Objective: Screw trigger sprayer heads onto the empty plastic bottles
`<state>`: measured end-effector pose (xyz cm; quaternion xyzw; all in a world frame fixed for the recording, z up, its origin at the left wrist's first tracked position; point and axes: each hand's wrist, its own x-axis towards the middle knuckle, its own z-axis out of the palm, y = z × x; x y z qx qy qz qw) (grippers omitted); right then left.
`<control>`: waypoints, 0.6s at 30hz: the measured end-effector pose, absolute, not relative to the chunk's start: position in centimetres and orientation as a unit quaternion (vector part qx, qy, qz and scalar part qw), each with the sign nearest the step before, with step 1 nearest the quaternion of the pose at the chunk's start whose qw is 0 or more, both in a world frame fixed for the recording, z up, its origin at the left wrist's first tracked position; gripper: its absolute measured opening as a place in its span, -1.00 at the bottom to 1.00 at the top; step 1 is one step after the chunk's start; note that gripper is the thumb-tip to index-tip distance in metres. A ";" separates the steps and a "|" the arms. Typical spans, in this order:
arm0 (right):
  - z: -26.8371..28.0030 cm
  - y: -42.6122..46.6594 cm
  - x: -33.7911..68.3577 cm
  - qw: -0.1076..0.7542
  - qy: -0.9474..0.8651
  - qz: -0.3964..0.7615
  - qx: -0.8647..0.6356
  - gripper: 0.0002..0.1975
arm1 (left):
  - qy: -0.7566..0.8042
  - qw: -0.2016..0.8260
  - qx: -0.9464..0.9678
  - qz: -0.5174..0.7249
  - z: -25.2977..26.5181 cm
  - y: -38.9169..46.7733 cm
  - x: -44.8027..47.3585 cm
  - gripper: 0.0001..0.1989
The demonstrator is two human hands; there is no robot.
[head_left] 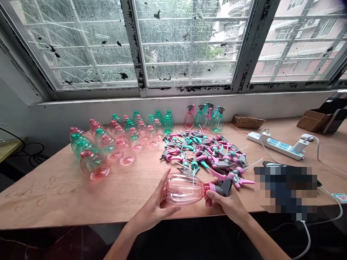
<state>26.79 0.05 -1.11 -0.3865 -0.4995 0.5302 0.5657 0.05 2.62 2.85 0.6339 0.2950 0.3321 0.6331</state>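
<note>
A clear pink spray bottle [184, 189] lies sideways in the air over the table's front edge, its base to the left. Around that base my left hand [155, 204] is wrapped, thumb below and fingers above. My right hand [223, 202] grips the neck end, where a pink collar joins a grey and black spray head [224, 186]. The head sits at the bottle's mouth; how tightly it is screwed on I cannot tell. Just behind the bottle spreads a pile of loose pink, teal and grey spray heads [206, 150] with thin tubes.
Several open pink and green bottles [124, 151] stand at the left. Bottles with spray heads [218, 121] stand by the wall. To the right are a brown packet [248, 121], a white power strip [276, 145] with cables, a cardboard box [316, 117] and a blurred-out dark object [287, 187].
</note>
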 end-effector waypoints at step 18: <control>-0.7 0.1 26.7 0.541 -0.521 0.532 -0.390 -0.73 | 0.322 0.606 0.651 0.324 2.9 2.6 0.0 0.09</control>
